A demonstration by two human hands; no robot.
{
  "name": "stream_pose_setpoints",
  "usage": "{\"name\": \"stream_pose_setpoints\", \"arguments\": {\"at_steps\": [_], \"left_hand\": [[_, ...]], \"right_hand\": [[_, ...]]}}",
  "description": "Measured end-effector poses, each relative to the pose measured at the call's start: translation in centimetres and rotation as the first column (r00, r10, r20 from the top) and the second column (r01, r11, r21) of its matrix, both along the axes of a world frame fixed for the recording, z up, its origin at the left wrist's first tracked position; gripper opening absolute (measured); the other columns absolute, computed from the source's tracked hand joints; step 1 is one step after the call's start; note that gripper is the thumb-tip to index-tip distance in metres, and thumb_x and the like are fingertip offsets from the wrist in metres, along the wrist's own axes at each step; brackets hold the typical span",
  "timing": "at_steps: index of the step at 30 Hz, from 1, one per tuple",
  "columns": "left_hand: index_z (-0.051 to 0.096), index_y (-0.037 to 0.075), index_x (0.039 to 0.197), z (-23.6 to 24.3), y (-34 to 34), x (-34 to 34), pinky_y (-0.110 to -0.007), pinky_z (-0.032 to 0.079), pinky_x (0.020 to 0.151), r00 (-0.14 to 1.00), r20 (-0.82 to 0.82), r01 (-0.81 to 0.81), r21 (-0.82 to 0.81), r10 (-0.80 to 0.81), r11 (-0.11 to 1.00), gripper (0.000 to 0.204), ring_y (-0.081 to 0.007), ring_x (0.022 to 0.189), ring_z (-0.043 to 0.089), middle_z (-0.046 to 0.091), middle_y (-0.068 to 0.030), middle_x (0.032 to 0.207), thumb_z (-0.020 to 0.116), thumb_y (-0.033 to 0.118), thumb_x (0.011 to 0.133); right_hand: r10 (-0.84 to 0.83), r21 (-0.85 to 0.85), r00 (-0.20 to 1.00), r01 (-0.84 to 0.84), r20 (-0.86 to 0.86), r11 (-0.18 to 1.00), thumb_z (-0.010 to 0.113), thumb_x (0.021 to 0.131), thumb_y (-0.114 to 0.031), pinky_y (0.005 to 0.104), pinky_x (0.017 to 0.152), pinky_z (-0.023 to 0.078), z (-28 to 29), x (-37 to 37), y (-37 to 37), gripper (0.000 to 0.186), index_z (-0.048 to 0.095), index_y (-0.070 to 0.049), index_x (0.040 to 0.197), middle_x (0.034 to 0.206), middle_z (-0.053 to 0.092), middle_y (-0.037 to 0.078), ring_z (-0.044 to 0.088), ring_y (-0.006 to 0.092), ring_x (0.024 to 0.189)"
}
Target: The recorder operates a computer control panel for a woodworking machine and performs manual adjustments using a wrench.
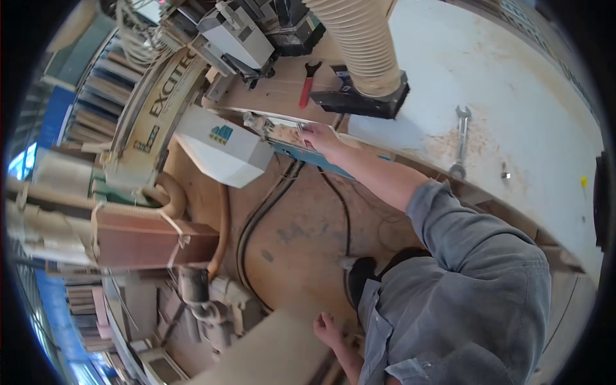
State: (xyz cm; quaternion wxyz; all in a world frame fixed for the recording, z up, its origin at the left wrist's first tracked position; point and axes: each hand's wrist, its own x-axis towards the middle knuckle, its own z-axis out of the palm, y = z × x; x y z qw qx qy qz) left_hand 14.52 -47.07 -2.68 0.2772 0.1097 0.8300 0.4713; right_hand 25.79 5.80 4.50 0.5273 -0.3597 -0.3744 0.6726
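Observation:
My right hand (319,138) reaches over a long narrow tray (282,133) on the machine's side, which holds wood shavings and small items. Its fingers are pinched on something I cannot make out. My left hand (328,330) hangs low in front of my body, fingers loosely curled with nothing visible in them. Beyond the tray lies a red-handled spanner (307,88) on the brown bed. On the white sheet (423,51) lie a long metal wrench (461,141), with wood shavings around it, and a small metal piece (505,172).
A ribbed dust hose (356,45) ends in a black brush shoe (362,96) above the table. A white machine housing (224,144) juts out left of the tray. Black cables (247,221) run along the dusty floor. Dust-collection equipment (154,237) stands at the left.

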Motion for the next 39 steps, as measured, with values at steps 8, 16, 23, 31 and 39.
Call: {"name": "stream_pose_setpoints", "arguments": {"at_steps": [8, 16, 23, 31, 39], "left_hand": [[0.066, -0.003, 0.100, 8.0, 17.6, -19.9, -0.027, 0.051, 0.073, 0.895, -0.175, 0.392, -0.132, -0.411, 0.910, 0.019, -0.0171, 0.076, 0.061, 0.068, -0.0098, 0.086, 0.061, 0.015, 0.095], [0.066, -0.001, 0.103, 11.2, 35.2, -23.9, -0.026, 0.051, 0.073, 0.722, -0.341, 0.574, -0.189, -0.602, 0.797, 0.019, -0.0164, 0.075, 0.061, 0.068, -0.0084, 0.085, 0.062, 0.015, 0.096], [0.067, -0.001, 0.105, 11.9, 44.9, -24.2, -0.026, 0.051, 0.074, 0.612, -0.297, 0.714, -0.190, -0.733, 0.674, 0.018, -0.0166, 0.077, 0.062, 0.069, -0.0087, 0.087, 0.061, 0.013, 0.096], [0.067, -0.002, 0.107, 11.9, 52.0, -23.7, -0.026, 0.051, 0.075, 0.439, -0.229, 0.846, -0.221, -0.869, 0.486, 0.018, -0.0163, 0.079, 0.063, 0.070, -0.0096, 0.091, 0.060, 0.010, 0.095], [0.067, 0.000, 0.107, 12.7, 57.1, -26.3, -0.027, 0.051, 0.077, 0.310, -0.222, 0.929, -0.136, -0.924, 0.344, 0.019, -0.0163, 0.081, 0.063, 0.069, -0.0095, 0.092, 0.061, 0.013, 0.096]], "right_hand": [[-0.390, 0.149, 0.794, 0.364, 0.467, 0.919, 0.062, 0.087, -0.028, 0.0372, 0.056, 0.043, -3.5, -9.8, 18.5, 0.027, 0.072, -0.003, 0.086, 0.072, 0.066, 0.008, 0.056, 0.0233, 0.061], [-0.398, 0.283, 0.379, 0.324, 0.835, 0.903, 0.063, 0.082, -0.030, 0.0488, 0.067, 0.053, -4.3, -9.2, 29.2, 0.026, 0.076, -0.010, 0.089, 0.085, 0.072, 0.015, 0.067, 0.0399, 0.078], [-0.407, 0.310, 0.348, 0.302, 0.845, 0.902, 0.065, 0.082, -0.028, 0.0483, 0.066, 0.053, -5.4, -11.2, 31.5, 0.019, 0.073, -0.013, 0.091, 0.084, 0.072, 0.011, 0.066, 0.0375, 0.077], [-0.651, 0.579, 0.226, 0.312, 0.724, 0.753, 0.069, 0.081, -0.028, 0.0443, 0.072, 0.053, -8.5, -10.2, 33.6, 0.017, 0.069, -0.016, 0.093, 0.086, 0.069, 0.009, 0.065, 0.0345, 0.085], [-0.501, 0.406, 0.374, 0.306, 0.781, 0.861, 0.069, 0.080, -0.028, 0.0457, 0.069, 0.052, -5.8, -11.3, 33.2, 0.016, 0.070, -0.018, 0.091, 0.086, 0.070, 0.010, 0.065, 0.0360, 0.083]]}}
